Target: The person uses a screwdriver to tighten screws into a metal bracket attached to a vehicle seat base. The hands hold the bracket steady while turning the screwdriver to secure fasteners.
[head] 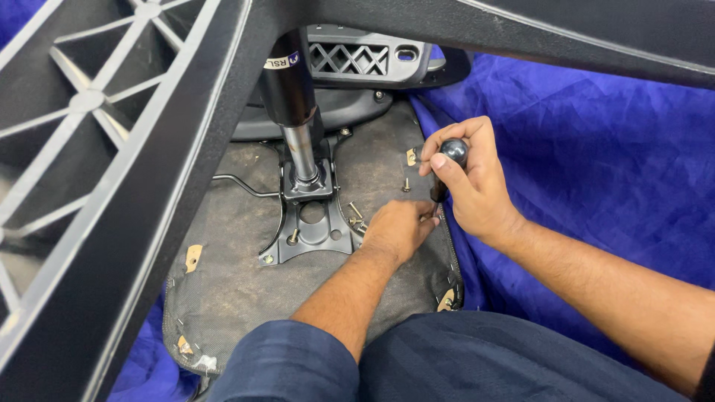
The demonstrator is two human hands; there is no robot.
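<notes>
Clearly the right hand (477,182) clenches a round-knobbed black screwdriver (451,160) at frame centre; the left hand (398,227) pinches its tip, which could slip and jab fingers.

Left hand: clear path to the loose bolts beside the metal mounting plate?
Probably yes. The left hand rests on the seat underside right beside the loose silver bolts at the black metal mounting plate; nothing lies between them.
</notes>
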